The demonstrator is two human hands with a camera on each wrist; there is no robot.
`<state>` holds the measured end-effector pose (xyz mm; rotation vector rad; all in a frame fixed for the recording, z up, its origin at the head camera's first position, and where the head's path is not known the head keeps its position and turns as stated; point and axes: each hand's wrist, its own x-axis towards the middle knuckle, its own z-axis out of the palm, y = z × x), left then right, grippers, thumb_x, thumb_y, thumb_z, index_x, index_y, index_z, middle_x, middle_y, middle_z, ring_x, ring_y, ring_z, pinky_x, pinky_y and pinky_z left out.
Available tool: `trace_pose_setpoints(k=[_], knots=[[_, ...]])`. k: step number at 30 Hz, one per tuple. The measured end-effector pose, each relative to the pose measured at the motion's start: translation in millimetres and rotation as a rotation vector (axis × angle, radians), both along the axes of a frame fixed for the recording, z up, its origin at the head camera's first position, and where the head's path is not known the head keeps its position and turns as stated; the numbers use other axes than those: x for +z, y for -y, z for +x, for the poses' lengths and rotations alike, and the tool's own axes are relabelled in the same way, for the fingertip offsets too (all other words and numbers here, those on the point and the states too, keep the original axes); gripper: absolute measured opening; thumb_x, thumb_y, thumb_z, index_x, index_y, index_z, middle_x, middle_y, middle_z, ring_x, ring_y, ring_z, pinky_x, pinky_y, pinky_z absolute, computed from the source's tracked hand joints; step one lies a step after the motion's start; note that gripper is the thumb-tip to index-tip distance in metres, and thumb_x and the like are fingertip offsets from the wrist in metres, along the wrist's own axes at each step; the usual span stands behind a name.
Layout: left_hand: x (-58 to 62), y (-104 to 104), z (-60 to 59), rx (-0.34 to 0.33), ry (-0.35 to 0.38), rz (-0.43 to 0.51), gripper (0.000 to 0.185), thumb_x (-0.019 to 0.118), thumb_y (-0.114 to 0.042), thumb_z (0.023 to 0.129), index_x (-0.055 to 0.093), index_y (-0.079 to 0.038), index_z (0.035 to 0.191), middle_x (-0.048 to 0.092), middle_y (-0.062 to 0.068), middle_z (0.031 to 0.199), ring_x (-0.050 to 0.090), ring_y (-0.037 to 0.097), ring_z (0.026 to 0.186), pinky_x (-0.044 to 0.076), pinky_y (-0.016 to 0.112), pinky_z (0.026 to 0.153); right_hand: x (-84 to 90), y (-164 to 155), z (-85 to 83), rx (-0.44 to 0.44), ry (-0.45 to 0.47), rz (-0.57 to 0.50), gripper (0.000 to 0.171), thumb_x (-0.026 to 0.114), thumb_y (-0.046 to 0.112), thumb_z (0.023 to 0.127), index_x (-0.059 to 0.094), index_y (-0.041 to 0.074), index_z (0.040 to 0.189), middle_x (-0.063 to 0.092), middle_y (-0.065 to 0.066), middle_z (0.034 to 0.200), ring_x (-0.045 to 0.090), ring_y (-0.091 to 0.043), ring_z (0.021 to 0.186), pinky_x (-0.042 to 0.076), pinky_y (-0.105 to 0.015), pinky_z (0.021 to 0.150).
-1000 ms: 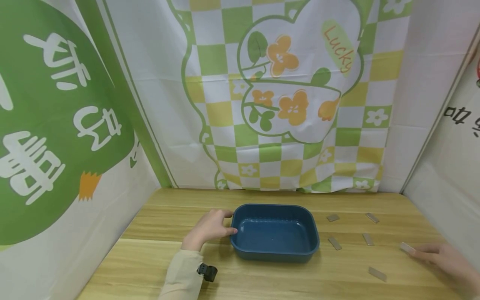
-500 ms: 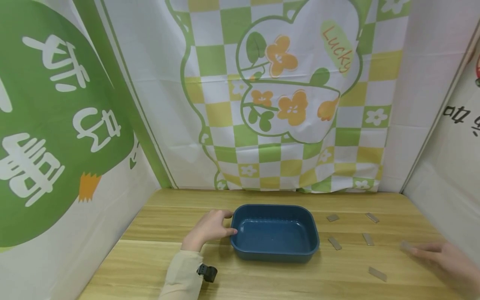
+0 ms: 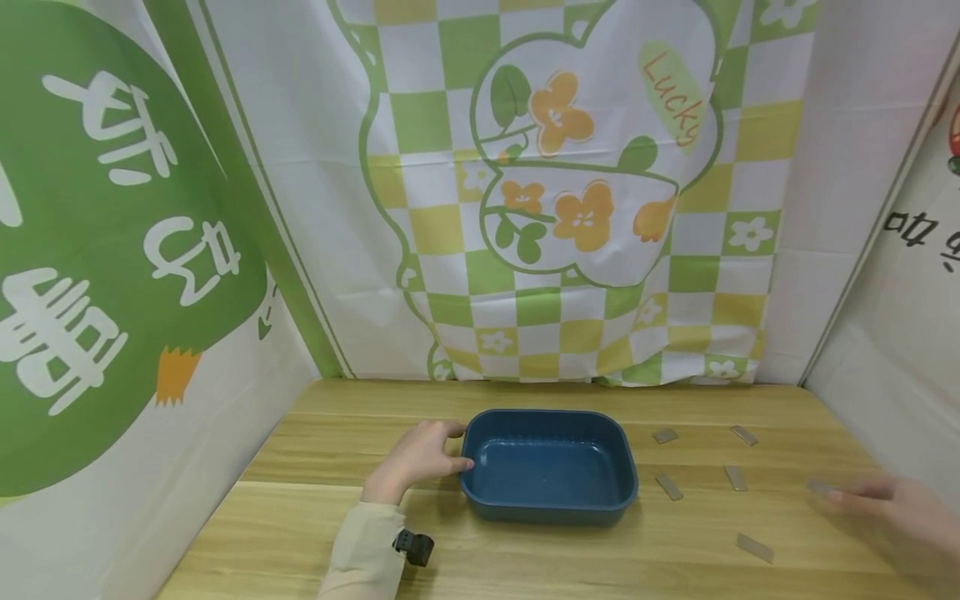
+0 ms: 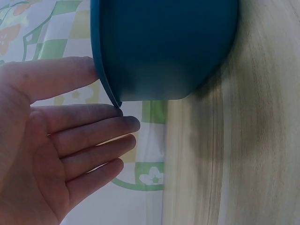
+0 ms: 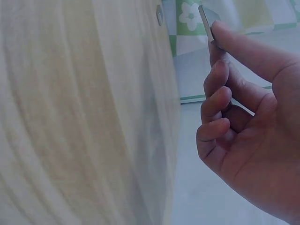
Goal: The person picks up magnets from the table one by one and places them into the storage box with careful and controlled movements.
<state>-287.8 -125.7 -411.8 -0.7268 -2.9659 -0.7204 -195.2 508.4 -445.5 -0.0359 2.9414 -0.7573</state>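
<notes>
Head view first: a blue tub (image 3: pixel 550 467) sits mid-table on the wooden table (image 3: pixel 525 558), and the left hand (image 3: pixel 417 459) rests against its left rim with loose, straight fingers, which looks to me like it's just steadying the tub so it doesn't slide. Off to the right, flat grey strips (image 3: pixel 669 487) lie scattered on the wood, well apart from each other, and the right hand (image 3: pixel 896 510) hangs low over the table's right edge with one small strip (image 3: pixel 819 486) pinched at its fingertips, clear of the tub. Printed green and yellow cloth (image 3: pixel 570 192) hangs behind. Left wrist view: the palm is open, fingers (image 4: pixel 89 124) stretched out flat, thumb side touching the tub's rim (image 4: pixel 104 70), nothing gripped. Right wrist view: the strip (image 5: pixel 206 22) stands on edge, pinched between thumb and index finger, while the other fingers (image 5: pixel 215 122) curl in toward the palm; another strip (image 5: pixel 160 14) lies on the table further back. The wrist seems angled sideways, hand lifted just off the wood.
</notes>
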Motion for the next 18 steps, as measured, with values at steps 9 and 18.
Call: trace_pose_setpoints(k=[9, 18], knots=[[1.2, -0.4, 1.2, -0.001, 0.008, 0.007, 0.056, 0.075, -0.031, 0.080, 0.060, -0.002, 0.125, 0.063, 0.017, 0.124, 0.058, 0.035, 0.115, 0.048, 0.050, 0.095, 11.9, 8.1, -0.3, -0.032, 0.029, -0.015, 0.058, 0.050, 0.040, 0.096, 0.056, -0.013, 0.117, 0.054, -0.039, 0.118, 0.048, -0.059, 0.105, 0.049, -0.056, 0.072], [0.4, -0.4, 0.8, 0.003, 0.009, 0.002, 0.056, 0.075, -0.032, 0.080, 0.060, -0.003, 0.126, 0.063, 0.016, 0.124, 0.058, 0.034, 0.116, 0.048, 0.050, 0.095, 17.5, 16.2, -2.4, -0.006, 0.012, -0.004, 0.055, 0.049, 0.040, 0.097, 0.057, -0.010, 0.118, 0.054, -0.039, 0.118, 0.048, -0.059, 0.105, 0.050, -0.055, 0.069]])
